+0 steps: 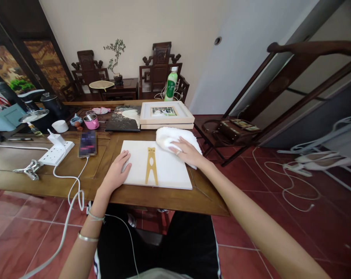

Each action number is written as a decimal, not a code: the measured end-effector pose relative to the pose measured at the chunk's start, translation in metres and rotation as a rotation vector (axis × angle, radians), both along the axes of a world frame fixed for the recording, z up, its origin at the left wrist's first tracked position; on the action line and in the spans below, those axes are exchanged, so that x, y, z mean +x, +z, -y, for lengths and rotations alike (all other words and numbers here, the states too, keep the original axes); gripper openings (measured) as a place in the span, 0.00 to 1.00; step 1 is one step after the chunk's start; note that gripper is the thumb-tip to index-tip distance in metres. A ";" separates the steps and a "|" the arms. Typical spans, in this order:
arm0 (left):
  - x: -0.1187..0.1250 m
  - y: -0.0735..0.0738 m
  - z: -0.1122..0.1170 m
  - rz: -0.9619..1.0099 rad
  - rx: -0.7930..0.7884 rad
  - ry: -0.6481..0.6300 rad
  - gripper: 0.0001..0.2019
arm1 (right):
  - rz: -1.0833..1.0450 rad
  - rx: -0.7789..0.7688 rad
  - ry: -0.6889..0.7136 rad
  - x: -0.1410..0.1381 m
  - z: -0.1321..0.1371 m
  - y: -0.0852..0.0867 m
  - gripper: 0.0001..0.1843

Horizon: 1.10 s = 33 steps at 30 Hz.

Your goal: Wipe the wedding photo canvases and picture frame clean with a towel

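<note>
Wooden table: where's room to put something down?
The wooden table has bare room between the phone and the white board. A smaller patch lies right of the board, by the front corner. The back left is crowded: black pot, white cup, pink cup.

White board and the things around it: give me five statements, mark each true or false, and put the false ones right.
1. The right hand is on the white towel. True.
2. The yellow two-legged piece lies under the white towel. False: it lies uncovered on the white board.
3. The left hand is holding a pink cup. False: it is at the left edge of the white board.
4. A white cable runs from the near end of the phone. True.
5. The phone lies to the right of the white board. False: it lies to the left.
</note>
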<state>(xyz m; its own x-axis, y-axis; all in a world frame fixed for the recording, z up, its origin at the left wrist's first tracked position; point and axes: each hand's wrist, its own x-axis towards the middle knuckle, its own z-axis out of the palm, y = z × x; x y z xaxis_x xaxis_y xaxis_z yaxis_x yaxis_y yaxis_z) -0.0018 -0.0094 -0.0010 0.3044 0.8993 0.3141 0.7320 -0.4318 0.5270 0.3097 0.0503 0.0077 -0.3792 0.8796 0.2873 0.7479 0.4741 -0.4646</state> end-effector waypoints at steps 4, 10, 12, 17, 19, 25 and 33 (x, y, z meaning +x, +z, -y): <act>0.000 0.000 0.000 0.020 -0.004 0.002 0.22 | -0.007 0.006 -0.061 -0.003 -0.016 -0.003 0.19; 0.002 0.002 0.001 0.038 -0.024 0.005 0.23 | 0.039 0.145 0.110 -0.001 0.051 -0.002 0.16; 0.002 0.002 0.001 0.037 -0.022 0.004 0.23 | 0.065 0.154 0.147 -0.003 0.088 0.002 0.14; 0.002 0.001 0.001 0.036 -0.022 0.007 0.23 | 0.103 0.123 0.272 -0.008 0.159 0.017 0.10; 0.002 0.001 0.000 0.034 -0.019 0.007 0.23 | 0.097 0.106 0.318 -0.008 0.166 0.020 0.09; 0.001 0.001 0.001 0.004 -0.012 -0.003 0.23 | 0.056 0.075 0.276 0.001 0.110 0.014 0.13; 0.001 0.001 0.001 0.028 -0.015 -0.006 0.23 | 0.047 0.091 0.032 0.001 -0.001 -0.003 0.18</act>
<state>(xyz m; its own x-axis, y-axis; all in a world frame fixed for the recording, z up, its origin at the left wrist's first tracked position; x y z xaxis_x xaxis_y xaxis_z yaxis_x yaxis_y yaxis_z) -0.0009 -0.0102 0.0003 0.3013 0.9021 0.3088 0.7142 -0.4281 0.5538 0.3105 0.0517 0.0048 -0.4220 0.8376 0.3468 0.7516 0.5371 -0.3829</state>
